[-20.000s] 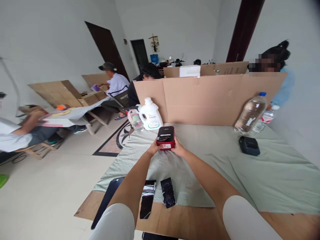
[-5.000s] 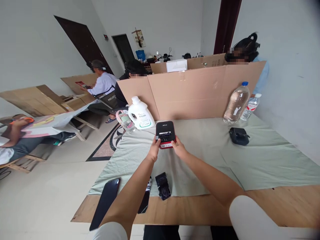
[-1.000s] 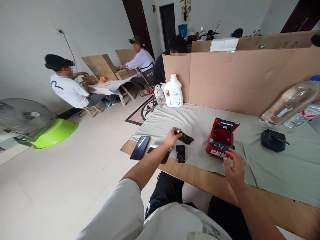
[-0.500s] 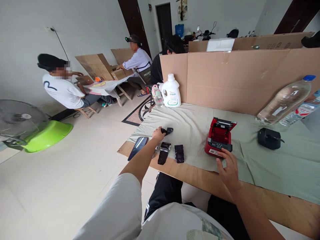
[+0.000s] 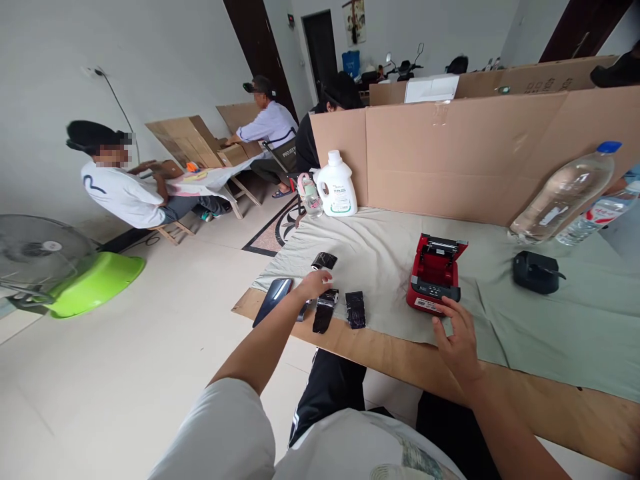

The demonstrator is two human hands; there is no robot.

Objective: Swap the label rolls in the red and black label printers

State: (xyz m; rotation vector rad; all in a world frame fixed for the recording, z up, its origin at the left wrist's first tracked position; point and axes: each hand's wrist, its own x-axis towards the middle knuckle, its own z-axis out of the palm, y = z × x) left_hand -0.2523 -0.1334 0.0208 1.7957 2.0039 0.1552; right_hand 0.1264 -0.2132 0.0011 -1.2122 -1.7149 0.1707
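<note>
My left hand (image 5: 316,285) is over the table's left part, fingers stretched out and apart, holding nothing. Just beyond it lies a black roll (image 5: 326,259) with a whitish end. Right by its fingers is a second black roll (image 5: 326,313), a flat strip hanging towards me. A third black strip-like roll (image 5: 355,310) lies to the right. My right hand (image 5: 457,333) is open, fingertips at the front corner of a small red label printer (image 5: 433,277); whether they touch it I cannot tell. The printer's lid stands raised and its red bay shows nothing inside.
A dark phone (image 5: 273,301) lies at the table's left edge. White jug (image 5: 337,190) and pink-lidded bottle (image 5: 310,197) stand at the back. A cardboard wall (image 5: 465,160) closes the far side. Large bottle (image 5: 565,193) and black device (image 5: 536,272) are right. Other people sit beyond.
My left hand has let go of the farthest black roll, which now lies on the cloth, and has come nearer, to the second roll. My right hand stays by the printer.
</note>
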